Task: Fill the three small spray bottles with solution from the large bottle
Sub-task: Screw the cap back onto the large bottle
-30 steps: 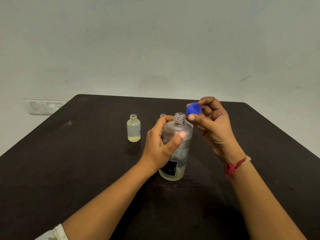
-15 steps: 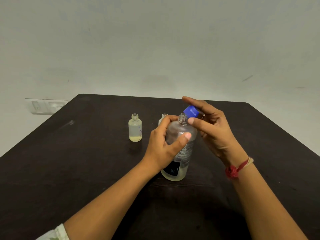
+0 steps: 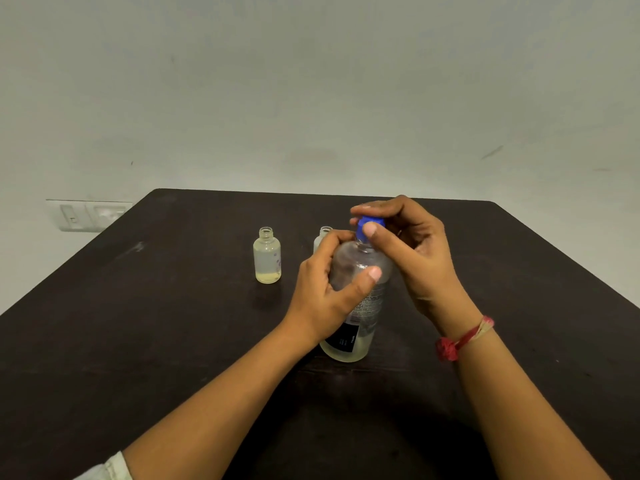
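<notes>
Your left hand [image 3: 322,299] is wrapped around the upper body of the large bottle [image 3: 370,313], with the thumb across the front and the fingers curled behind. Your right hand [image 3: 415,251] pinches the blue cap [image 3: 367,222] between the thumb and the first fingers, and the cap sits on the neck of the bottle. The bottle stands upright on the desk [image 3: 138,341], between your two hands.

One small bottle [image 3: 267,256] stands open to the left of your left hand, well apart, with a little yellowish liquid at the bottom. A second small bottle [image 3: 323,233] shows just behind the fingers of your left hand. A third one I cannot see.

The large bottle looks smooth, and only a low layer of solution is in it, so I think it will be light and a bit slippery. Take it around the middle of the body, not by the neck. The small bottles are probably very light and easy to knock over, and their mouths are narrow.
</notes>
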{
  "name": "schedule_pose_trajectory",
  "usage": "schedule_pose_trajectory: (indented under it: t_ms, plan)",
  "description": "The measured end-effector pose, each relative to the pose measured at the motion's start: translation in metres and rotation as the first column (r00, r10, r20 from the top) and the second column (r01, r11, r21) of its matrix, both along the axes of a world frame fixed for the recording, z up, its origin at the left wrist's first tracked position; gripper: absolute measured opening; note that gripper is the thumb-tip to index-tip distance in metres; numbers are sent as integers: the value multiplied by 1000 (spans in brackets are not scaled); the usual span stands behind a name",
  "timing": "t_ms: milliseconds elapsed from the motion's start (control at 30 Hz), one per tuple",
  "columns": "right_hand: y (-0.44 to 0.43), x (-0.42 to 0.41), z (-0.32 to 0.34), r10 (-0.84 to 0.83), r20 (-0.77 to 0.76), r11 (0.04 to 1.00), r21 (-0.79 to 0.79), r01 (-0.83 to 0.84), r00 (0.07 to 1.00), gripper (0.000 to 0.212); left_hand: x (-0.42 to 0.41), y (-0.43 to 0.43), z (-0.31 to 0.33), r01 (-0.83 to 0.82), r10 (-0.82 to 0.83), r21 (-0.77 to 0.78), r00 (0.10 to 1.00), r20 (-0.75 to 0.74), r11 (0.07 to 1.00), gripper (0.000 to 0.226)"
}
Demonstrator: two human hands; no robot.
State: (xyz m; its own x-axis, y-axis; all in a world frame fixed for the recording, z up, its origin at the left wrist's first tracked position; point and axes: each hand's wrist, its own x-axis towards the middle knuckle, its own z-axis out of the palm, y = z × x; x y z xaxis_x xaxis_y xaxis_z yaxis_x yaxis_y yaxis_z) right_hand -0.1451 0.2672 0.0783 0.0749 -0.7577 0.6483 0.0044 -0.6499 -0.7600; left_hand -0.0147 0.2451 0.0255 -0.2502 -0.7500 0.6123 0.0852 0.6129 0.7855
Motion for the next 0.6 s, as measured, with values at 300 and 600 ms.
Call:
schedule_pose_trajectory:
  t_ms: [300, 600]
  plan:
    - [-1, 9, -3, -172, 52, 984, -37, 174, 984, 27, -1, 2, 1, -20, 20, -45, 1000, 12, 999, 48]
    - [-8, 4, -8, 107, 156, 988, 90, -122, 982, 27, 1, -4, -3, 8, -7, 16, 998, -63, 1000, 50]
